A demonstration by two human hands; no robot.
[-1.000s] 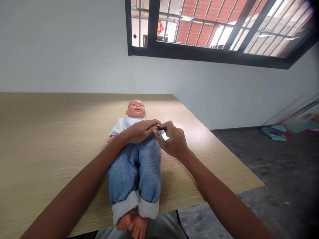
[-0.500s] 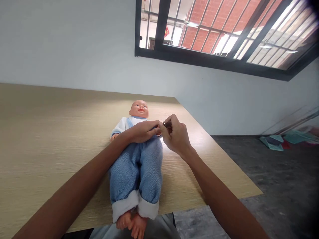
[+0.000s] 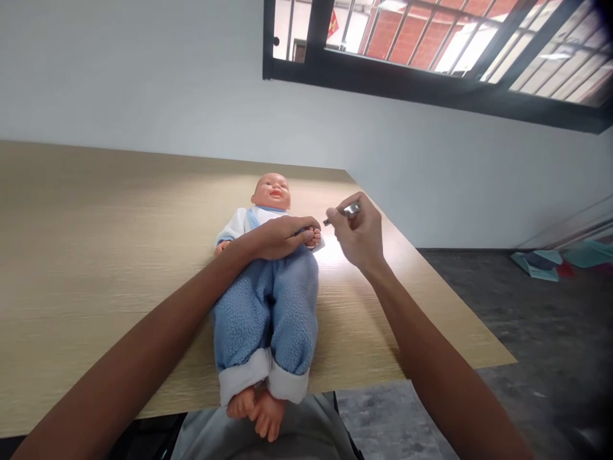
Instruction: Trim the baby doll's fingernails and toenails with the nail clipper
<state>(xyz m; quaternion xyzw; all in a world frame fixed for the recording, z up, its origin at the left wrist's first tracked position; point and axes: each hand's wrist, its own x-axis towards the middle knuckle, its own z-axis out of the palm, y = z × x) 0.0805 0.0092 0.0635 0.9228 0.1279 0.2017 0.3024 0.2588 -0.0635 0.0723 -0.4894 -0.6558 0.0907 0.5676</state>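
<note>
A baby doll point(image 3: 268, 287) in a white top and fuzzy blue trousers lies on its back on the wooden table point(image 3: 96, 255), bare feet hanging over the near edge. My left hand point(image 3: 282, 236) lies across the doll's belly with its fingers closed round the doll's small hand point(image 3: 313, 238). Just right of that, my right hand point(image 3: 357, 233) is raised above the table, pinching a small silver metal tool point(image 3: 345, 211) that looks like a nail clipper, its tip pointing left toward the doll's hand.
A pale wall rises behind the table, with a barred black-framed window point(image 3: 431, 70) above. Right of the table lies dark grey floor point(image 3: 527, 332), with teal and red items point(image 3: 550, 263) by the wall. My grey-clad lap shows under the doll's feet.
My right hand has pulled the metal tool away from the doll's hand, up and to the right. My left hand has stayed on the doll. The view has tilted slightly.
</note>
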